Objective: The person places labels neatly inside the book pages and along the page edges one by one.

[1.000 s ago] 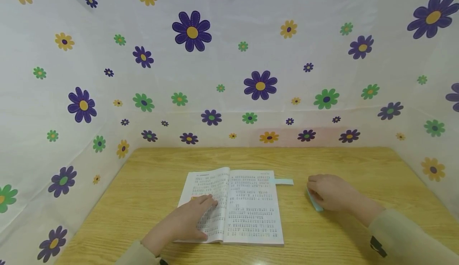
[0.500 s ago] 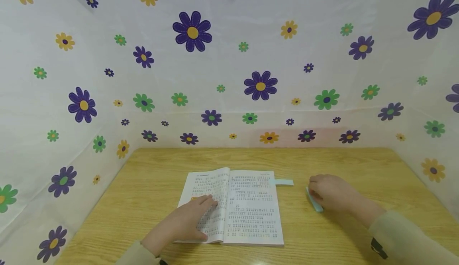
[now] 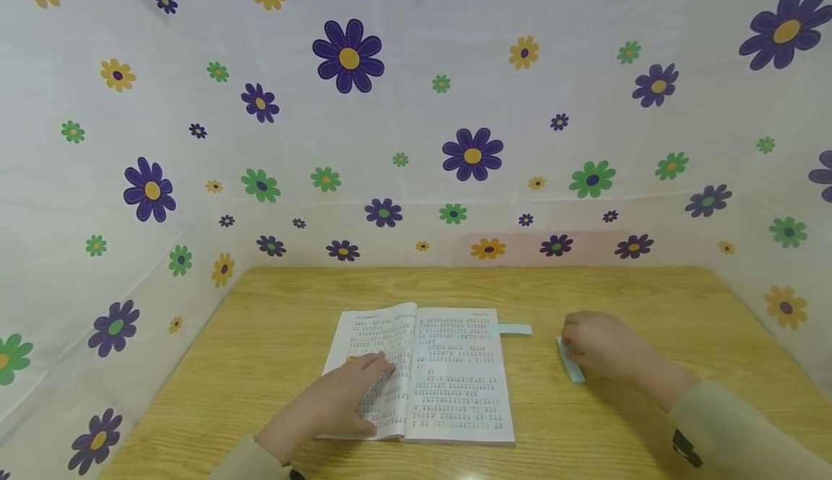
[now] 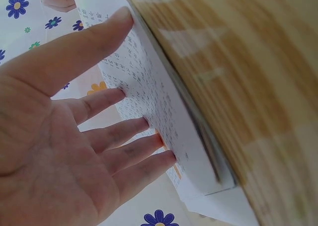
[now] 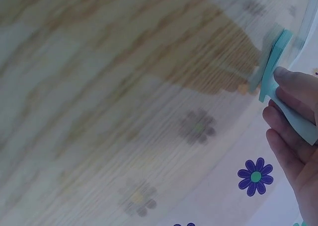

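Observation:
An open book (image 3: 458,375) lies on the wooden table. My left hand (image 3: 331,397) rests on its left page with fingers spread, as the left wrist view also shows. An orange tab (image 3: 352,358) peeks out beside those fingers. From the right page's edge sticks a light blue paper strip (image 3: 516,329). To the right of the book, my right hand (image 3: 601,346) is at a light blue pad of sticky notes (image 3: 573,366). In the right wrist view, a top sheet (image 5: 294,117) bends up from the pad (image 5: 274,62) between thumb and fingers.
A wood-grain table (image 3: 286,299) carries the book and the pad. White cloth (image 3: 416,119) printed with purple, green and yellow flowers hangs behind and along both sides.
My right hand has shifted slightly up and to the right, showing more of the sticky note pad. My left hand and the book have stayed in place.

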Demonstrator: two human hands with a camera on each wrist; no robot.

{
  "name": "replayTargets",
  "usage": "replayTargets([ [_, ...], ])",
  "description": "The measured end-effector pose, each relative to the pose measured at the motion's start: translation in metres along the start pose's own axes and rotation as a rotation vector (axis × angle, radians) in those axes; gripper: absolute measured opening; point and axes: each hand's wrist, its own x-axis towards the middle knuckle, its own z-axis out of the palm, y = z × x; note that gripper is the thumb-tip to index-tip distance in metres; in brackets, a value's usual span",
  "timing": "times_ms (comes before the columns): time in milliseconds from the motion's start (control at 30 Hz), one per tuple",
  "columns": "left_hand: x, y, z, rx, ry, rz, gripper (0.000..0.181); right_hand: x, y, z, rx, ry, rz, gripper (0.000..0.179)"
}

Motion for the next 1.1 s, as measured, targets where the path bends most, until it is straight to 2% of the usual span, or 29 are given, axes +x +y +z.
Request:
replayTargets([
  [333,0.0002,-0.0007,0.0001,0.003,0.007,0.007,0.087,0.0000,-0.0007,-0.0017,-0.024,0.032,0.013,0.016],
  [867,0.0007,-0.0031,0.0022,-0.016,-0.011,0.000,0.088,-0.0020,0.0018,-0.0009,-0.052,0.107,-0.017,0.022],
  [1100,0.0007,-0.0027,0.0014,-0.021,-0.010,0.004,0.089,-0.0027,0.0013,-0.0006,-0.082,0.113,-0.009,0.025],
])
